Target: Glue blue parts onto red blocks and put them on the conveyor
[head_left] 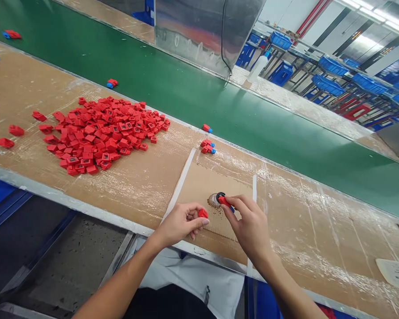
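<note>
My left hand (182, 221) is closed in a pinch on a small red plastic piece (202, 213) just above the cardboard-covered bench (136, 186). My right hand (249, 223) pinches a red and blue piece (224, 201) and holds its tip at a small round dark pot (216, 199) that sits on the cardboard. A big heap of red plastic pieces (99, 135) lies to the left of both hands. A few joined red and blue pieces (208, 146) lie beyond the pot, near the belt's edge.
A green conveyor belt (186, 93) runs behind the bench and carries single red and blue pieces (112, 83). A metal housing (202, 31) stands over the belt. Blue bins on racks (335, 66) fill the far right. A paper sheet (397, 272) lies at the right edge.
</note>
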Available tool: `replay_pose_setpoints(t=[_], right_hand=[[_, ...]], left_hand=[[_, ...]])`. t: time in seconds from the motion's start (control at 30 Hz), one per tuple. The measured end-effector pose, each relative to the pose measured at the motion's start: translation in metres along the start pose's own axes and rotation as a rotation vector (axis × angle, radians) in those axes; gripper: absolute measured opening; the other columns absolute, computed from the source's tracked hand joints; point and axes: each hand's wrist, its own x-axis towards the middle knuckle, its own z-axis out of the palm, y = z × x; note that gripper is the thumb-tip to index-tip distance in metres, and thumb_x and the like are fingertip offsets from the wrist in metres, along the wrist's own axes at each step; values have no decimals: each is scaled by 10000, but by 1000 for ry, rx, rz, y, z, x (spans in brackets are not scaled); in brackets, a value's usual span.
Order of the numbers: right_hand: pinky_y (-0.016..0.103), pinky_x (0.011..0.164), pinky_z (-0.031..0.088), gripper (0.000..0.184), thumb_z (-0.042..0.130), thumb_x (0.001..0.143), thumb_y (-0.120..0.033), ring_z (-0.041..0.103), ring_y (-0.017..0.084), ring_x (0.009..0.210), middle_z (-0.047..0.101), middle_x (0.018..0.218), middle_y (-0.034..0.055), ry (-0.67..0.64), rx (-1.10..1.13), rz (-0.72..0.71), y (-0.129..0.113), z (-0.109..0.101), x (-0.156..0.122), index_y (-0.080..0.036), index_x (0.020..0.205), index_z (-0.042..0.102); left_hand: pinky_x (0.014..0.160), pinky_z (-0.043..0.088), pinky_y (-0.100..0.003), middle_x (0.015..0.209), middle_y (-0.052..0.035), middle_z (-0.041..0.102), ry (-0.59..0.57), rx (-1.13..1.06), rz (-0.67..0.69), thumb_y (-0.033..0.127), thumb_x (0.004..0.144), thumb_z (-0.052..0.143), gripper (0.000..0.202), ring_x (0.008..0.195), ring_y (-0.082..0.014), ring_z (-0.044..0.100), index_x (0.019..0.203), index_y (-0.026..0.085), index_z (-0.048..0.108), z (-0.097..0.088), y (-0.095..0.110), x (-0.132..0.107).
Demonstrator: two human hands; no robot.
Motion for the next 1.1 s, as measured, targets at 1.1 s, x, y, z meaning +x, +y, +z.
replay_pose_setpoints(t=[1.1], right_hand=[[381,776,561,445,692,826,-521,669,249,922,720,1032,121,-162,915,654,11,-18,-7,-171,1101,687]], left_hand=[[581,468,-221,744,7,606,-69,-86,-19,290,779,695,255,592,-91,540,984,145,655,12,1,5]])
